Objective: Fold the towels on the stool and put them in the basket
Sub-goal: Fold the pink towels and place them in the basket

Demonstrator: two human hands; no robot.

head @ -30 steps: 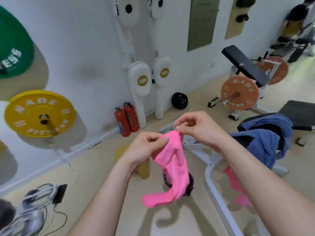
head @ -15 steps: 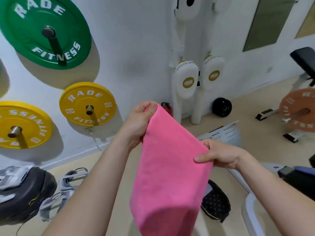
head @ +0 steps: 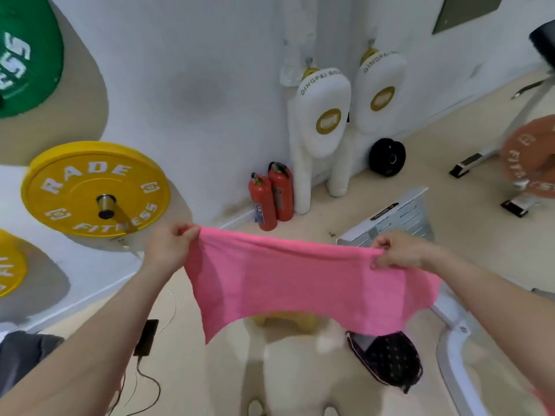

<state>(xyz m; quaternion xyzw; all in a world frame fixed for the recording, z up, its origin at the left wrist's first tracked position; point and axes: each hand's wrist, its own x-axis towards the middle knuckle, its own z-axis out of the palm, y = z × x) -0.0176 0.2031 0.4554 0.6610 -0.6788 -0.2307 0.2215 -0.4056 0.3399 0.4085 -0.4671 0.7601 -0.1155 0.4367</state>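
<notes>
The person holds a pink towel in the air in front of the body, spread wide between both hands. The left hand pinches the upper left corner of the towel, with the thumb on top and the fingers curled behind the cloth, so its grip is closed on the towel. The right hand pinches the upper right corner in the same way, and its grip also holds the cloth. The top edge of the towel sags a little between the two hands, and the rest of it hangs down freely above the floor, touching nothing else. Just under the lower edge a yellow object stands on the floor, mostly hidden by the towel. Near it, to the right, lies a dark dotted bag. By the white wall behind the towel stand two red fire extinguishers, and beside them two white pads. A yellow weight plate hangs on the wall at the left.
</notes>
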